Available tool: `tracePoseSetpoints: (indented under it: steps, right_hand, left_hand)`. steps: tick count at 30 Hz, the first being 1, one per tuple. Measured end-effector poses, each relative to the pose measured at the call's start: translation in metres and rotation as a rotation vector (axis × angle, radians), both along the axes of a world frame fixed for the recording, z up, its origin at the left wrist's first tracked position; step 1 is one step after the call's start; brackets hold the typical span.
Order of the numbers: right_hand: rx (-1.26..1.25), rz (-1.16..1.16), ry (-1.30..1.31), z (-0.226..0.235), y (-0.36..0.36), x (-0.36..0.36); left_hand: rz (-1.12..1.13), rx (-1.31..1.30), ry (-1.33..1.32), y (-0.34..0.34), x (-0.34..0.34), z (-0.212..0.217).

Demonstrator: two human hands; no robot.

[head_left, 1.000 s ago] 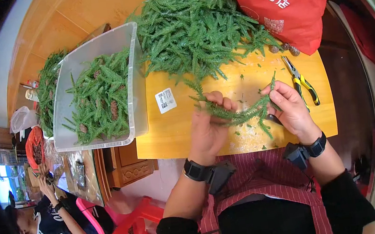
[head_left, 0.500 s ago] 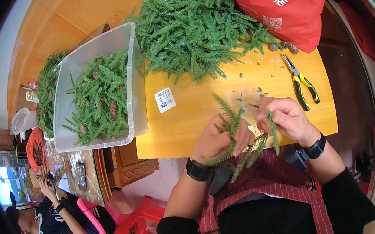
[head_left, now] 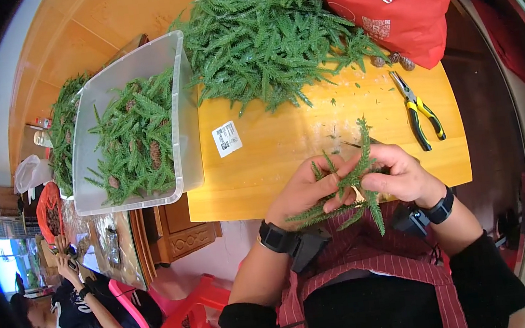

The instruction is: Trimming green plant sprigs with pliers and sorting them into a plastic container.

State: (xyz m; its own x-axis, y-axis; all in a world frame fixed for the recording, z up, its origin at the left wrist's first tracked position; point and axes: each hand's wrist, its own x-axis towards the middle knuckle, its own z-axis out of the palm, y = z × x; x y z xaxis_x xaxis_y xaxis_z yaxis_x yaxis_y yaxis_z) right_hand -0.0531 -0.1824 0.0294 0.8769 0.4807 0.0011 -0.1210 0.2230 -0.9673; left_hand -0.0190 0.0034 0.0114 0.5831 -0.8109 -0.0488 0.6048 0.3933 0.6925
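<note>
Above the table's front edge, my left hand (head_left: 308,188) is closed around an artificial pine sprig (head_left: 373,209) whose green tips spread toward me. My right hand (head_left: 401,173) pinches at the same bunch from the other side, beside an upright green tip (head_left: 363,142). The two hands are close together, and the fingertips partly hide where the stems meet. Beyond them a large heap of pine sprigs (head_left: 260,39) covers the back of the yellow table (head_left: 258,184). Pliers (head_left: 420,112) with black and yellow handles lie to the right of my right hand.
A clear plastic bin (head_left: 183,108) holding sprigs and pine cones stands left. At the back right are a red bag (head_left: 393,3) and loose pine cones (head_left: 402,61). A white label card (head_left: 227,139) lies on the table. Another person (head_left: 89,303) sits far left, near a red stool (head_left: 190,323).
My right hand has brought its sprig leftward against the one in my left hand, and its tip now points up. The view has shifted slightly.
</note>
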Motion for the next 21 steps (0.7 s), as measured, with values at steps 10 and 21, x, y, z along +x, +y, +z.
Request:
tracePoseSetpoints:
  steps: [10,21]
  right_hand:
    - [0.074,-0.182,0.043,-0.003,0.004,0.005]
    - [0.114,-0.261,0.079,-0.004,0.008,0.007]
  left_hand:
    - [0.332,0.080,-0.235,-0.015,-0.003,0.009]
    - [0.532,0.231,-0.317,-0.016,-0.003,-0.001]
